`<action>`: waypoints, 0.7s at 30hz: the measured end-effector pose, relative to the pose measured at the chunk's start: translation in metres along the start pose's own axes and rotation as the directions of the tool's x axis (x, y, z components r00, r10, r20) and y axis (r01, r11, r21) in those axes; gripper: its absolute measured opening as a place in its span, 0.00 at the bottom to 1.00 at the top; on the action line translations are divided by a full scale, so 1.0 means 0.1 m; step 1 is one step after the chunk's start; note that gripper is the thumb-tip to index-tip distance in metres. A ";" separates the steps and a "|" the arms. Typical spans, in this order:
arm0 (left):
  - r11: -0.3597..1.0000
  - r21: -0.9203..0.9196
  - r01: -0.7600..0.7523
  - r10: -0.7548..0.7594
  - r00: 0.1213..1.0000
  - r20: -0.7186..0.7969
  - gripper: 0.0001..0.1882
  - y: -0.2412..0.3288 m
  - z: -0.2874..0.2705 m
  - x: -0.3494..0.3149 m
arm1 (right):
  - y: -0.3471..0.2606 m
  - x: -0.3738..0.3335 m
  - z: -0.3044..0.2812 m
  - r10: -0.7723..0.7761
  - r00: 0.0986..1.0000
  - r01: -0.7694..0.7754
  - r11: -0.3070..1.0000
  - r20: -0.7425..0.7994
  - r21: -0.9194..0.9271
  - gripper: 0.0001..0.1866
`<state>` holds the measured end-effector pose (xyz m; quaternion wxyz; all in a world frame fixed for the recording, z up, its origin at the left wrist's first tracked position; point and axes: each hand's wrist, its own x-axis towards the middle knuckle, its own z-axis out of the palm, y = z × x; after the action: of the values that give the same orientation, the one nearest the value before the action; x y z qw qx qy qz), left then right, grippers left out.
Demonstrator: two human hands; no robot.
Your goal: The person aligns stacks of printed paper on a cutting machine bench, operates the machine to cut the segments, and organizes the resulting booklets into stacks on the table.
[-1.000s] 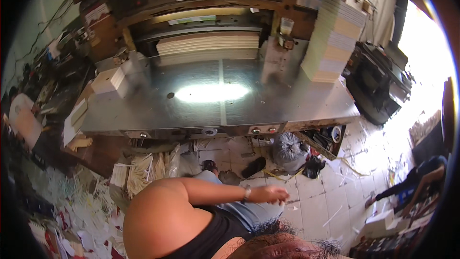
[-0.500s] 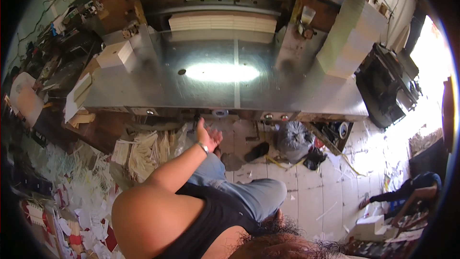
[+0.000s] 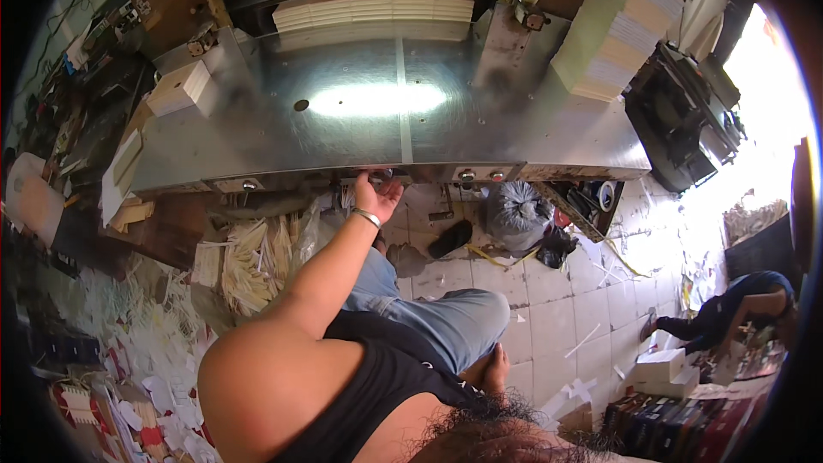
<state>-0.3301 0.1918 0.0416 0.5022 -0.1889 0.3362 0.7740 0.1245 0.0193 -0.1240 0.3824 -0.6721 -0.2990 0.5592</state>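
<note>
My left hand (image 3: pixel 377 197), with a metal bracelet at its wrist, reaches up to the front edge of a paper cutter's steel table (image 3: pixel 343 139). Its fingers curl round a small handwheel (image 3: pixel 381 175) under that edge, which they partly hide. Low beside my bent knee hangs my right hand (image 3: pixel 495 370). Most of its fingers are hidden, and nothing shows in it. Far back on the table, a row of cream paper stacks (image 3: pixel 373 13) lies under the cutter's crossbar.
A tall paper stack (image 3: pixel 610 34) stands on the right wing, a small paper block (image 3: pixel 177 88) on the left. Push buttons (image 3: pixel 467 176) line the front edge. Below are a grey plastic bag (image 3: pixel 517 210) and paper offcuts (image 3: pixel 255 264). Another person (image 3: pixel 741 313) bends at far right.
My left hand has gone from open, just below the table edge, up to the handwheel, and its fingers have closed round it. The view has shifted, so the table sits higher.
</note>
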 end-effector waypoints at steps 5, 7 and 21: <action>0.961 -0.276 0.006 0.093 0.935 0.342 0.14 -0.04 -0.15 0.55 | 0.57 0.41 -0.15 -0.055 0.998 0.055 0.998 0.031 0.018 0.25; 0.975 -0.208 -0.073 0.141 0.933 0.332 0.12 -0.09 -0.18 0.59 | 0.71 0.46 -0.16 -0.047 0.999 0.047 0.997 0.010 0.060 0.25; 0.869 0.310 -0.387 0.374 0.922 0.103 0.06 -0.28 0.00 0.60 | 0.63 0.44 -0.18 -0.052 0.999 0.052 0.998 -0.012 0.032 0.26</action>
<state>-0.3306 0.2382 -0.0054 0.3708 -0.0187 0.4794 0.7952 0.1489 0.0187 -0.1991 0.4093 -0.6609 -0.3050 0.5502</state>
